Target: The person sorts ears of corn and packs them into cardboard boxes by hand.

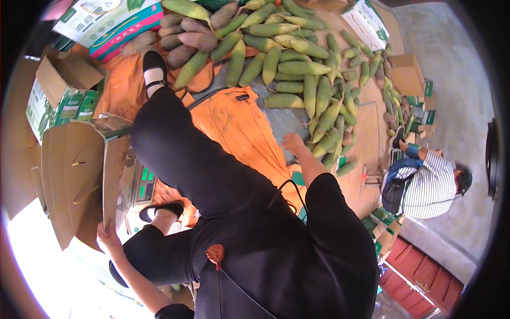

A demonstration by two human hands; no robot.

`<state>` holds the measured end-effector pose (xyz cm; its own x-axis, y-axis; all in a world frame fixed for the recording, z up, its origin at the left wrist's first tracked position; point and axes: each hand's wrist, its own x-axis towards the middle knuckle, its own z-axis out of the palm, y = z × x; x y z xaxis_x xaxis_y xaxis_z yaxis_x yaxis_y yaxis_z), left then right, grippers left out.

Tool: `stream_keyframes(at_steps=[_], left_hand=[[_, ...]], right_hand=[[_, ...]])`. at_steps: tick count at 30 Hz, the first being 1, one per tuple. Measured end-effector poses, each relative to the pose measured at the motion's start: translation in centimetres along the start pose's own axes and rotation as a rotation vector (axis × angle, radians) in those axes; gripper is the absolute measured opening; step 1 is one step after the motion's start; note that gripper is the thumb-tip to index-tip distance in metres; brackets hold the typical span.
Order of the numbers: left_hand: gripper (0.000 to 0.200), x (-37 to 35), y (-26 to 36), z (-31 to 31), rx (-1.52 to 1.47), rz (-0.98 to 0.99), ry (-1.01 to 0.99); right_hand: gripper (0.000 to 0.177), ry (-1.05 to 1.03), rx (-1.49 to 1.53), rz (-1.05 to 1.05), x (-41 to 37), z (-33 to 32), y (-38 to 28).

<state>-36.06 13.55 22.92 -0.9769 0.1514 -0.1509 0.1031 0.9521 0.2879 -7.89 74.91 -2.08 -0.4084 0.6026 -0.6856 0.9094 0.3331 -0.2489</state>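
Observation:
My left hand (109, 240) is closed on the lower edge of an open cardboard box (74, 170), which stands at my left with its flaps spread. My right hand (293, 143) hovers over the orange sheet (234, 122), its fingers curled, and nothing shows in them. Just beyond that hand lies a large heap of green radishes (303, 68), apart from it. Several purplish-brown roots (197, 41) lie at the heap's left end. Beside the box, partly hidden by it, is a scale with green displays (145, 183).
Another person in a striped shirt (429, 183) sits at the right among boxes. A printed carton (109, 26) and an open box (69, 87) stand at upper left. A white carton (366, 24) is behind the heap. Red panels (425, 271) are at lower right.

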Motion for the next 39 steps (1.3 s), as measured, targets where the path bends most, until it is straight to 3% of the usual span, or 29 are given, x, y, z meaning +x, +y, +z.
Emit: stream_keyframes(at_steps=[5, 7, 9, 12, 14, 18, 20, 23, 26, 29, 31, 33, 35, 39], left_hand=[[0.016, 0.2, -1.7, 0.6, -0.045, -0.062, 0.004], [0.016, 0.2, -2.0, 0.4, -0.075, -0.054, -0.003], [0.018, 0.1, -1.4, 0.2, -0.035, -0.048, 0.007], [0.021, 0.4, -2.6, 0.4, 0.015, -0.042, 0.013], [0.021, 0.6, -2.8, 0.4, 0.041, -0.059, 0.014], [0.023, 0.3, -1.9, 0.3, 0.056, -0.111, 0.022], [0.021, 0.2, -1.7, 0.2, 0.075, -0.105, 0.012], [0.021, -0.2, 0.7, -0.4, 0.113, -0.120, 0.045], [0.023, -0.1, 1.0, -0.3, 0.107, -0.159, 0.030], [0.024, -0.6, 1.6, -0.3, 0.104, -0.126, 0.093], [0.020, -0.6, 3.6, -1.1, 0.104, -0.155, 0.075], [0.018, -0.4, 4.4, -1.5, 0.117, -0.191, 0.049], [0.017, -0.5, 4.7, -1.7, 0.104, -0.222, 0.029], [0.014, -0.7, 4.6, -1.6, 0.105, -0.166, 0.063]], right_hand=[[0.026, -0.062, -0.143, 0.105, -2.1, -1.5, 8.1], [0.024, -0.004, -0.099, 0.290, -2.2, -2.1, 11.8], [0.030, 0.458, -0.077, 0.221, -5.2, -5.2, 12.7], [0.038, 0.516, 0.040, 0.400, -5.7, -9.6, 11.2], [0.051, 0.638, 0.160, 0.454, -4.7, -10.9, 12.3], [0.061, 0.642, 0.256, 0.357, 0.1, -9.6, 16.8], [0.085, 0.546, 0.615, 0.257, 2.4, -8.2, 18.8], [0.087, 0.417, 0.707, 0.306, 0.7, -9.8, 14.1], [0.073, 0.505, 0.040, 0.411, -1.2, -10.0, 10.2], [0.068, 0.611, 0.203, 0.148, 2.2, -6.7, 13.9], [0.069, 0.507, 0.547, -0.137, 2.7, -6.4, 12.3], [0.068, 0.454, 0.288, 0.077, 2.8, -5.8, 13.2], [0.067, 0.532, -0.016, 0.103, -1.9, -7.0, 5.9], [0.065, 0.447, -0.010, -0.157, -3.2, -8.1, -1.1]])
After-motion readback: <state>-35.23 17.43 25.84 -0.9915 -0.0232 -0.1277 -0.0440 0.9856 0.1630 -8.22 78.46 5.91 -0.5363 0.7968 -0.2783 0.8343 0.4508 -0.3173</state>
